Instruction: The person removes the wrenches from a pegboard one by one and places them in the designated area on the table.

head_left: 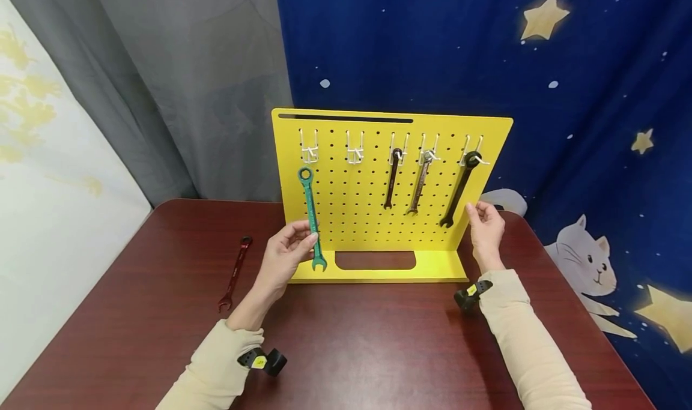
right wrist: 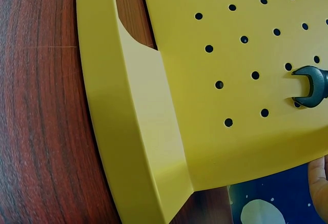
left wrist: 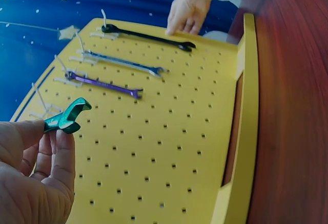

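My left hand [head_left: 283, 253] pinches a green combination wrench [head_left: 310, 203] near its open end, ring end up, before the left side of a yellow pegboard [head_left: 346, 209]. In the left wrist view the wrench's open jaw points toward the board. My right hand [head_left: 486, 230] holds the board's right edge, thumb at the front; its other fingers are partly hidden. On hooks hang a purple wrench [left wrist: 102, 83], a silver wrench [left wrist: 123, 61] and a black wrench [head_left: 459, 191]. Two bare hooks, the far left hook [head_left: 309, 152] and its neighbour [head_left: 355, 153], stand above the green wrench.
A red wrench [head_left: 235, 275] lies on the dark red table [head_left: 357, 344], left of the board. Behind the board hang a grey curtain [head_left: 216, 86] and a blue starry curtain [head_left: 432, 50]. Both wrists carry small black cameras.
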Tool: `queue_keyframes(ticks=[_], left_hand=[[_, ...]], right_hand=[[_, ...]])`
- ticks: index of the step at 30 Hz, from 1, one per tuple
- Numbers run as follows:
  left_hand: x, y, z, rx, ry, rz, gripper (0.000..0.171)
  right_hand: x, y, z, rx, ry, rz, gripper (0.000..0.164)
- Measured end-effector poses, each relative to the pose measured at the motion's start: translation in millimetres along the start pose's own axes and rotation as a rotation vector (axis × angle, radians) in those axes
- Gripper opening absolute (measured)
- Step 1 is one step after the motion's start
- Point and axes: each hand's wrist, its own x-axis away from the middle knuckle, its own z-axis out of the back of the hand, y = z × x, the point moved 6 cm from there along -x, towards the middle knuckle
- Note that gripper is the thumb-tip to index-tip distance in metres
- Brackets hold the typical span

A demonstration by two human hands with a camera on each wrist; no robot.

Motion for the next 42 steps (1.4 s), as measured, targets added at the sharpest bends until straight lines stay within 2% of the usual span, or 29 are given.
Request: queue_keyframes(ticks=[8,17,22,33,42], left_hand=[[9.2,-9.7,37.0,-0.107,0.039,0.046,0.034],[20.5,-18.9,77.1,-0.204,0.074,0.129,0.042],[24.2,-21.9,92.2,-0.26,0.078,0.157,0.043],[24.2,-31.1,117.8,-0.272,0.078,0.211,0.043],[24.9,-33.1,139.1,-0.332,0.091,0.25,0.045]], right_hand=[[-0.4,-0.3,0.2,-0.006,0.006,0.011,0.008],[-2.6,-0.1,0.0,0.005,0.003,0.012,0.008],[-3.0,-0.5,0.0,-0.002,0.004,0.004,0.008],[-2.2,0.2,0.1,-0.012,0.003,-0.012,0.007],[-2.8,0.9,-0.7,-0.009,-0.006,-0.018,0.008]])
